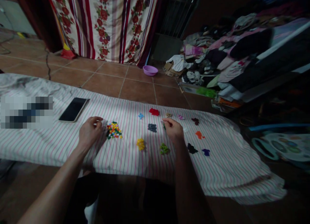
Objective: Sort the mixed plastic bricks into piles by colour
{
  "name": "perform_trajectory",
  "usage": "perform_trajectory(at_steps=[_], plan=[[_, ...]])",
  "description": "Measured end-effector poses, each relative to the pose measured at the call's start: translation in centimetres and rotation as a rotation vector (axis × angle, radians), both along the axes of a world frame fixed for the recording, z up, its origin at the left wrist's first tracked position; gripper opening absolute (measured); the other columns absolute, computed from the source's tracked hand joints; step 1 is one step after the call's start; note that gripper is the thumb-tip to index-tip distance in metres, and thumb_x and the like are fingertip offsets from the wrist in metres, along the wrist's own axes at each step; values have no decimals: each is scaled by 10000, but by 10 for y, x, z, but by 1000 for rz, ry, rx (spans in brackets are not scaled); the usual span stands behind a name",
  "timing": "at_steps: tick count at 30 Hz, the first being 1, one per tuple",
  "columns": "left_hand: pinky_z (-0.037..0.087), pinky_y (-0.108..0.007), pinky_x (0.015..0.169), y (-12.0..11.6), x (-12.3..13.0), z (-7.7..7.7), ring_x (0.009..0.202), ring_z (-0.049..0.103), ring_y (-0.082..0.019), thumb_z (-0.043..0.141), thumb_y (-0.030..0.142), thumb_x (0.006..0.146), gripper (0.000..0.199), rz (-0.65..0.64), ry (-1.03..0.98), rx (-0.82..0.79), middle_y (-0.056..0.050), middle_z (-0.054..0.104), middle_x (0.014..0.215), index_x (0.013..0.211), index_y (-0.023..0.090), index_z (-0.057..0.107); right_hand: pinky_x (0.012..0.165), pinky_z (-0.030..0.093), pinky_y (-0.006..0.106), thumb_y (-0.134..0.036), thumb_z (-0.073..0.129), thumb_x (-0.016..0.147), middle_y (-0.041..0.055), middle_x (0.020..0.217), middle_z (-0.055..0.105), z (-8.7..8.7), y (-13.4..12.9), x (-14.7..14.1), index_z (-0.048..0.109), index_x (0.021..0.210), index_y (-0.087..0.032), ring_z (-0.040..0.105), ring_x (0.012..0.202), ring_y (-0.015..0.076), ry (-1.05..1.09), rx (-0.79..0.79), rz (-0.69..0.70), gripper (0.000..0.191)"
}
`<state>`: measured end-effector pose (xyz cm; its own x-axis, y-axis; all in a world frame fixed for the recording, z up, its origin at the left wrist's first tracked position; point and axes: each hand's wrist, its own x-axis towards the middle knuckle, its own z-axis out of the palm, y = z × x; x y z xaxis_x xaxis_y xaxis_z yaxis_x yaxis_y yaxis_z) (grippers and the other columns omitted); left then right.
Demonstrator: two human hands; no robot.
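Observation:
Loosely bent, my left hand [90, 131] is just left of a mixed pile of small coloured pieces [114, 131], its index finger apart from the thumb and nothing visible held. My right hand [173, 129] has thumb and index finger pinched together; whatever is between them is too small to make out. Beside its fingertips lie dark green pieces [164, 126], partly hidden. Single-colour heaps surround the hands: grey [152, 127], yellow [140, 144], lime green [164, 149], red [154, 112], light blue [140, 115], tan [169, 115] and orange [200, 134].
A striped cloth [135, 162] covers the low table. More heaps are pink [181, 117], brown [195, 121], black [192, 148] and purple [206, 152]. A phone [74, 110] lies left. Beyond are a purple basin [150, 70] and piled clothes [218, 56]; a plastic chair [285, 146] stands right.

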<state>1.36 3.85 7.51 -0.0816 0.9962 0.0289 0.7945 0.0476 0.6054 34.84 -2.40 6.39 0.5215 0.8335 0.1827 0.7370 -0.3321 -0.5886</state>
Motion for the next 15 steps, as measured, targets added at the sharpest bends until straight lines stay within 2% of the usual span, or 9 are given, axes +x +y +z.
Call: perform_trajectory(at_steps=[3,6,10,12,15], plan=[[477,-281,738,2,-2,-5,851,666,-171,392,276,833,345,-37,66,-37,-72,705,1012,1013,201,677,850,471,259,-195,497,821,46,957,724,0,15,-44,728,931,-204,638,894,171,-1,83,188,257],[474,-277,744,5,-4,-11,874,660,-169,404,274,842,337,-69,97,-49,-71,708,994,1024,214,682,761,469,246,-189,524,827,24,836,689,-6,19,-87,716,892,-213,614,766,147,-23,122,439,204],[474,-293,758,8,-5,-17,861,657,-174,400,277,850,347,-115,111,-65,-82,708,1018,1042,205,680,799,444,279,-155,557,849,31,826,658,-15,14,-133,699,860,-210,585,841,172,-153,126,683,153],[473,-297,772,8,-6,-17,879,657,-181,394,289,855,357,-120,125,-79,-88,708,1027,1055,197,676,807,437,288,-169,561,874,37,866,651,-18,12,-148,693,890,-213,570,876,179,-199,90,759,139],[468,-298,799,7,-7,-16,919,653,-188,390,306,862,363,-134,131,-90,-93,710,1046,1053,188,674,805,433,301,-185,558,897,46,892,641,-21,12,-162,683,927,-214,552,895,191,-268,31,801,131]])
